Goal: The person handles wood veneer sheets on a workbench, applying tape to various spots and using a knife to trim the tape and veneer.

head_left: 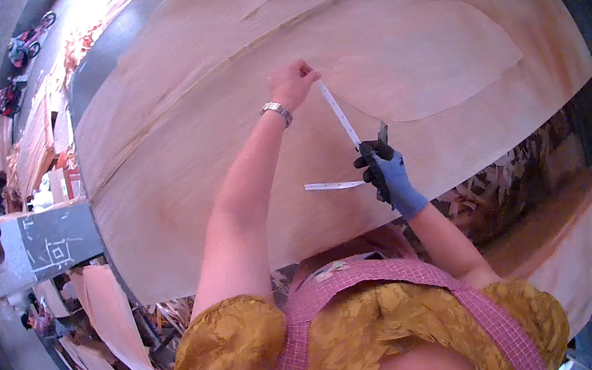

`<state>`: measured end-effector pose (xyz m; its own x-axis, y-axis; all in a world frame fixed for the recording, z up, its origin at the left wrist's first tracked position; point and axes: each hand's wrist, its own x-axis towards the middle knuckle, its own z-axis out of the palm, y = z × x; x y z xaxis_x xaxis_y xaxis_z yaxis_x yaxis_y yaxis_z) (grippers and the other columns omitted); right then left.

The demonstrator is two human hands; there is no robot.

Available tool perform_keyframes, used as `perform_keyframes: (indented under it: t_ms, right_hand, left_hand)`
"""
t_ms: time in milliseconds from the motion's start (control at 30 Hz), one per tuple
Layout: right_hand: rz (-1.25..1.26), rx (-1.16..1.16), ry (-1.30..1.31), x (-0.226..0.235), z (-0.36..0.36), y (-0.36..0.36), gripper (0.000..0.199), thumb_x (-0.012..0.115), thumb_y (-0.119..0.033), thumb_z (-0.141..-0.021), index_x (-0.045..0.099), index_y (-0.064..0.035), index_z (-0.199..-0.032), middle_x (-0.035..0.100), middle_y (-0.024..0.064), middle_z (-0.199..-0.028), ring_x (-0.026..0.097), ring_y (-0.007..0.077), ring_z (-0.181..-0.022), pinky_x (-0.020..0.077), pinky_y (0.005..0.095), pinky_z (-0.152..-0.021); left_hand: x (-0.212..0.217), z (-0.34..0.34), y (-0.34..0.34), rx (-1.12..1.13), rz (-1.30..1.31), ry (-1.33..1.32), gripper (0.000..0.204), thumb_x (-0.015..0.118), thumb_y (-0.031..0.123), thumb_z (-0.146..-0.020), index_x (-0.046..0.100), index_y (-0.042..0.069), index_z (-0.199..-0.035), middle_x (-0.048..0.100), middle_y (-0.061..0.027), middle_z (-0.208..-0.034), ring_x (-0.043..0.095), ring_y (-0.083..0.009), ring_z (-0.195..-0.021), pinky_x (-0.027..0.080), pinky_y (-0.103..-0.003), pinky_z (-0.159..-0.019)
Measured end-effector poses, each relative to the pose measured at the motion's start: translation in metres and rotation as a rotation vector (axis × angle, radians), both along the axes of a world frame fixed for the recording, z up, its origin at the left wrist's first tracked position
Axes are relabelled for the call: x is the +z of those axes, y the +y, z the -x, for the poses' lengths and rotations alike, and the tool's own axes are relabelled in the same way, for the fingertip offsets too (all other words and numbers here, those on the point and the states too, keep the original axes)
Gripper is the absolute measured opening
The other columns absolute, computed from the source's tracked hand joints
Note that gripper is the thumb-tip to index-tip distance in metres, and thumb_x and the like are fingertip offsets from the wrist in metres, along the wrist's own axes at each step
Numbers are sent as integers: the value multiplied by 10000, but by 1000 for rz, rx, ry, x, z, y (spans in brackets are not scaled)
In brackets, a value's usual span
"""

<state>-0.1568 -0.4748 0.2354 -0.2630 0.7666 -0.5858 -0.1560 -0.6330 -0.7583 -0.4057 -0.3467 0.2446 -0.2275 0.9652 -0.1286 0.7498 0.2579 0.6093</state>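
My bare left hand (pixel 293 85), with a metal watch at the wrist, pinches the upper end of a white dotted tape strip (pixel 337 112). The strip runs taut down to my right hand (pixel 387 174), which wears a blue and black glove and is closed on it. A loose tail of the tape (pixel 333 186) sticks out leftward from the glove. From the top of the same hand pokes a dark flat blade-like tool (pixel 383 132); its handle is hidden. Both hands are over a large, thin wood veneer sheet (pixel 189 194), near a curved seam or overlapping edge (pixel 398 121).
Torn veneer scraps (pixel 519 173) lie below the sheet's near right edge. More veneer sheets (pixel 106 308) lean at lower left, beside a grey metal beam (pixel 61 241) with chalk marks. Stacked wood (pixel 34 145) and a parked motorbike (pixel 7 99) stand at far left.
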Motion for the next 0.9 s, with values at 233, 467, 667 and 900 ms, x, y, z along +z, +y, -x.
perform_keyframes:
  t_ms: [233,467,667,900]
  right_hand:
    - [88,-17,-6,-38,-8,7,193,606,-185,-934,621,-33,-1052,661,96,-780,591,145,-547,478,267,-477]
    - [-99,59,-159,-38,-15,13,169,600,-171,-930,636,-38,-1029,660,69,-721,634,165,-583,493,294,-500]
    - [-771,329,-946,-11,-81,93,200,585,-223,-923,672,-57,-992,670,37,-692,579,115,-527,458,293,-487]
    - [13,-33,-410,6,-268,116,167,635,-224,-908,677,-82,-983,676,64,-697,410,48,-407,321,204,-389]
  left_hand:
    - [-74,-20,3,109,-115,15,267,721,268,-778,648,70,-941,651,-102,-1057,590,-299,-1009,458,-404,-874]
    - [-60,-33,-67,-491,-486,366,420,678,264,-809,619,108,-1195,578,-52,-1315,514,-263,-1220,393,-453,-989]
    - [-52,-30,-69,-495,-411,432,433,656,303,-821,617,110,-1206,583,-63,-1302,506,-268,-1220,374,-452,-1011]
    - [-55,-148,-31,-406,-301,446,409,628,189,-798,596,108,-1197,585,-86,-1261,496,-283,-1214,352,-484,-1017]
